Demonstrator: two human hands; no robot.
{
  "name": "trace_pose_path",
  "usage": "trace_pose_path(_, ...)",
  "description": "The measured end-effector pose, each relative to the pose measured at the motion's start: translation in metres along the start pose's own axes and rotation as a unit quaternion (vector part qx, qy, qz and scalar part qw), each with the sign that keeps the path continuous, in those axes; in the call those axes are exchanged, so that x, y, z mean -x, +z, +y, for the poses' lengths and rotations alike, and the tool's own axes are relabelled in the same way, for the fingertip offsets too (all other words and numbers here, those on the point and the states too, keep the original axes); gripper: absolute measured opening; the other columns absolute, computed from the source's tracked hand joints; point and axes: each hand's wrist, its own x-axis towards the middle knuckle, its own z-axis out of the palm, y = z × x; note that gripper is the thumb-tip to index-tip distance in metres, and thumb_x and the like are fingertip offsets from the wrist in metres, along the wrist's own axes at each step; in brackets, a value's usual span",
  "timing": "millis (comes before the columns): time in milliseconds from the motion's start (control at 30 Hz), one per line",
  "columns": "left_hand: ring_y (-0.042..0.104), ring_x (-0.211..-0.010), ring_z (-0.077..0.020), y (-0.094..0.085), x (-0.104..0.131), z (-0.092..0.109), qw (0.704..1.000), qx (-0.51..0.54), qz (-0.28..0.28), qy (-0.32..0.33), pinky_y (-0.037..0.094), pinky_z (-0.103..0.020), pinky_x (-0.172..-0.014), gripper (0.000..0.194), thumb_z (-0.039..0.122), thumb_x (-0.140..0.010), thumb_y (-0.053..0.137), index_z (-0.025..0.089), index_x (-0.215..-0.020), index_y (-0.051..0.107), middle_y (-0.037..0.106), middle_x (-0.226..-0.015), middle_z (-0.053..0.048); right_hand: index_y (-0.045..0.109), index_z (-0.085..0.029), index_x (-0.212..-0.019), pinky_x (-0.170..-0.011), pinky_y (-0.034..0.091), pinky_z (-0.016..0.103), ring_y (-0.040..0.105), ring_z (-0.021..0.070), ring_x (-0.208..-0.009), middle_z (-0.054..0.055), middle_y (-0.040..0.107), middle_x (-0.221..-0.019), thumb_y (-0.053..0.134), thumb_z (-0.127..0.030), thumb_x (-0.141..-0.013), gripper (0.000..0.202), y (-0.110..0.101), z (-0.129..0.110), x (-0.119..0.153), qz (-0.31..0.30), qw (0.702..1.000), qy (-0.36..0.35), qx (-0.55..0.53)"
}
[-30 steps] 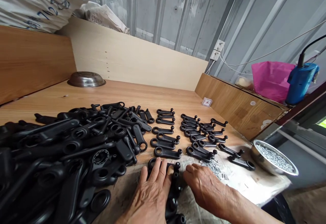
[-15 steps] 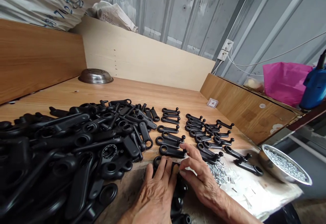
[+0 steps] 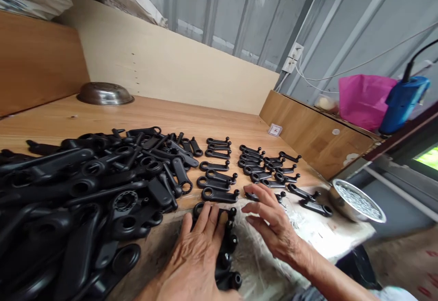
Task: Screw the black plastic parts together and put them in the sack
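Observation:
My left hand [image 3: 201, 246] lies flat with stretched fingers on a black crank handle [image 3: 232, 212] at the front of the bench. Several more crank handles lie in a column below it, their knob ends showing to the right of the hand and the rest hidden under it. To the right, my right hand [image 3: 270, 221] hovers with curved, parted fingers and nothing visible in them. Beyond the hands are loose rows of crank handles [image 3: 221, 195]. Small metal screws [image 3: 294, 224] lie partly hidden behind my right hand.
A large heap of black crank handles [image 3: 82, 187] fills the left side. A metal bowl of screws [image 3: 357, 200] stands on the right. An upturned metal bowl [image 3: 104, 93] sits at the back left. A pink bag [image 3: 366, 102] and a blue device [image 3: 404, 102] are on the right ledge.
My right hand has drawn away to the right from the crank handle beside my left hand, its fingers now apart. My left hand stays on the handle. The view has turned slightly right.

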Motion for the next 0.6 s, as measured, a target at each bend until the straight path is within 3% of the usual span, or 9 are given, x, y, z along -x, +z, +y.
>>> trace_pose_path(100,-0.006,-0.133,-0.0299,-0.001,-0.001,0.001,1.0,-0.002,-0.006,0.0,0.003,-0.051,-0.107,0.088,0.048,-0.061,0.058,0.01,-0.136,0.031,0.0,-0.146,-0.012,0.059,-0.019,-0.083,-0.079,0.043,0.029,0.055,0.0164,-0.087,0.006,0.063,-0.092,0.046,-0.015,-0.088,0.015,-0.028,0.007,0.018,-0.05,0.998,0.045,0.006)
trace_pose_path(167,-0.004,-0.134,-0.0306,0.0,-0.002,0.002,1.0,-0.011,0.003,0.002,0.002,-0.051,-0.107,0.082,0.048,-0.061,0.055,0.008,-0.132,0.041,0.003,-0.146,-0.013,0.06,-0.017,-0.08,-0.069,0.042,0.026,0.055,0.015,-0.074,0.005,0.063,-0.078,0.043,-0.015,-0.088,0.018,-0.04,0.008,0.036,-0.107,0.99,0.085,0.017)
trace_pose_path(333,0.001,-0.134,-0.0311,-0.004,0.0,0.005,1.0,-0.022,0.013,-0.003,0.006,-0.052,-0.107,0.08,0.045,-0.061,0.053,0.005,-0.129,0.043,0.009,-0.145,-0.016,0.061,-0.017,-0.081,-0.065,0.04,0.027,0.052,0.0168,-0.073,0.006,0.061,-0.078,0.036,-0.017,-0.089,0.027,-0.04,-0.001,0.067,-0.202,0.968,0.123,0.08)
trace_pose_path(467,-0.003,-0.133,-0.0312,-0.007,0.001,0.005,1.0,-0.009,0.002,0.0,0.005,-0.052,-0.107,0.084,0.05,-0.06,0.059,0.007,-0.13,0.043,0.003,-0.145,-0.016,0.061,-0.017,-0.074,-0.065,0.041,0.028,0.052,0.0174,-0.074,0.007,0.06,-0.077,0.032,-0.025,-0.093,0.035,-0.035,0.003,0.073,-0.191,0.974,0.11,0.053)
trace_pose_path(600,-0.004,-0.133,-0.0295,0.0,0.001,-0.002,1.0,0.011,0.009,0.019,0.005,-0.051,-0.107,0.084,0.049,-0.061,0.062,0.009,-0.131,0.04,-0.002,-0.144,-0.014,0.064,-0.019,-0.086,-0.07,0.045,0.027,0.056,0.017,-0.079,0.006,0.061,-0.085,0.042,-0.036,-0.092,0.028,-0.033,0.023,0.083,-0.134,0.986,0.1,-0.009)
